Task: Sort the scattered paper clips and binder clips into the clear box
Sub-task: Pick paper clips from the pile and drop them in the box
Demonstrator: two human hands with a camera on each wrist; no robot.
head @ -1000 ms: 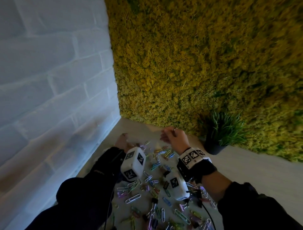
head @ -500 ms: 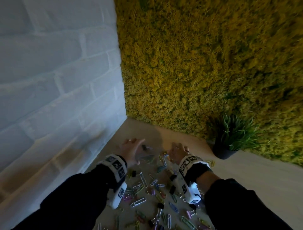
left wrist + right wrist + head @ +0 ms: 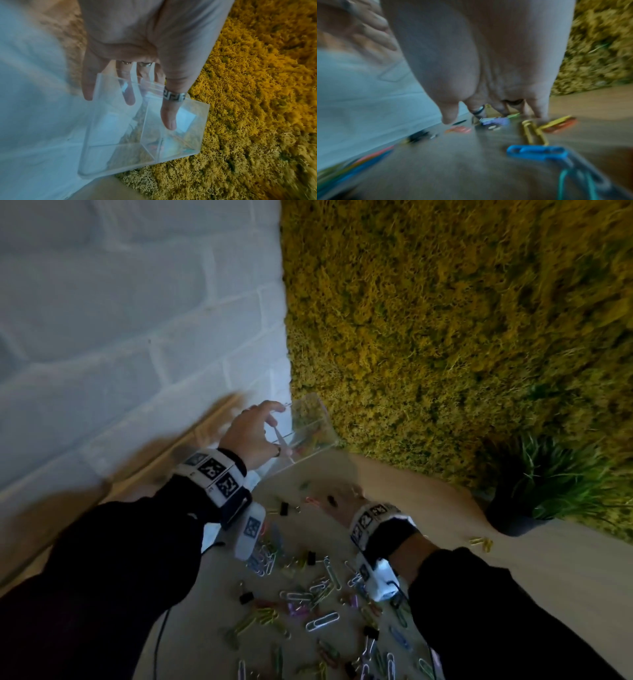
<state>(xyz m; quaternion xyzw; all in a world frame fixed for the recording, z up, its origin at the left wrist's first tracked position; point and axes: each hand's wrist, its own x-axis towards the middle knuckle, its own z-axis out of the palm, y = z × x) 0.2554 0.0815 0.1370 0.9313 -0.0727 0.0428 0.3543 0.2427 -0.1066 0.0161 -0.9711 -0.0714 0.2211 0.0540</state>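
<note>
The left hand [image 3: 248,436] holds the clear box [image 3: 305,433] lifted off the counter [image 3: 394,491], tilted, its fingers [image 3: 128,94] and thumb closing on the walls; coloured clips lie in 1 compartment. The right hand [image 3: 344,501] is down on the counter among scattered paper clips [image 3: 322,621] and black binder clips [image 3: 246,597]; its fingers [image 3: 448,115] are blurred, so I cannot tell whether they hold anything.

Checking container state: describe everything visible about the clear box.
The clear plastic box is transparent, rectangular and open-topped, with an inner wall splitting it into compartments. It is lifted off the table and tilted. The left hand grips its rim, thumb inside. A few coloured clips lie in one compartment.
</note>
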